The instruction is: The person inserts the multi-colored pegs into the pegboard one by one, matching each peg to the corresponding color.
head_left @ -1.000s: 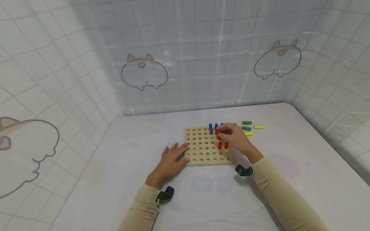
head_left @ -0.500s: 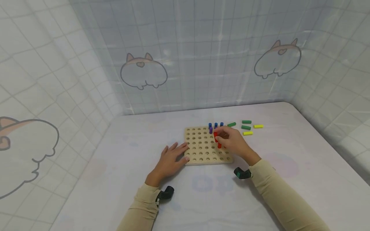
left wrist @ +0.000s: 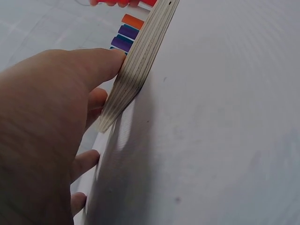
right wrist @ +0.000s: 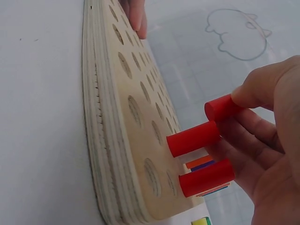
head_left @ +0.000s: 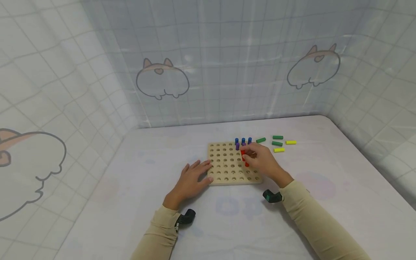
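Note:
A wooden pegboard [head_left: 224, 182] with rows of round holes lies on the table. My right hand [head_left: 264, 160] is over its right half and pinches a red peg [right wrist: 222, 108] between thumb and fingers. Below that peg, two more red pegs [right wrist: 193, 139] stand in the board; in the head view one red peg [head_left: 247, 164] shows and the other is behind the hand. Purple pegs [head_left: 237, 146], blue pegs [head_left: 236, 141] and an orange peg [left wrist: 133, 21] also stand in it. My left hand [head_left: 191, 182] rests at the left edge, thumb and fingertips touching the board.
Loose green pegs [head_left: 277, 137] and yellow pegs [head_left: 290, 142] lie on the table [head_left: 156, 151] to the right of the board's far corner. Tile-patterned sheeting [head_left: 211, 72] with cartoon drawings stands behind and at both sides.
My right hand has shifted slightly left and nearer with the red peg, then lowered it a little toward the board. The left hand has stayed where it was.

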Demonstrator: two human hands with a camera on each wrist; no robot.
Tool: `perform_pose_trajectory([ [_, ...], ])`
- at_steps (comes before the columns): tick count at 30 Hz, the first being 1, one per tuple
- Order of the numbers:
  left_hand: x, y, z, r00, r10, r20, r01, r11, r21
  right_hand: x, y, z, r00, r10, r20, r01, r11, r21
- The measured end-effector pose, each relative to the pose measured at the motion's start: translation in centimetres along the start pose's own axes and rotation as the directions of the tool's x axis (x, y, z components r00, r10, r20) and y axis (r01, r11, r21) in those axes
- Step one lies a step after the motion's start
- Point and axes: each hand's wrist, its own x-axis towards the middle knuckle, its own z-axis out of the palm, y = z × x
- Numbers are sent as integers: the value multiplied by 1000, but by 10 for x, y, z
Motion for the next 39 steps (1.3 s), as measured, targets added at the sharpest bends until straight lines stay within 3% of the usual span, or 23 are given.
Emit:
perform_pose_trajectory([
  [10, 0, 3, -2, 1000, -17, 16, 16, 999, 32, -1, 0, 4, 999, -39, -29, 39, 999, -7],
  [17, 2, 1, -1, 999, 17, -32, -17, 1000, -13, 0, 0, 4, 996, -62, -60, 61, 998, -16],
  [29, -1, -1, 5, 1000, -12, 15, 11, 999, 32, -4, 4, 13, 998, -68, 0, 68, 997, -44],
  [39, -2, 1, 1, 1000, -10, 2, 10, 999, 30, -4, 6, 15, 999, -29, 29, 30, 999, -31],
])
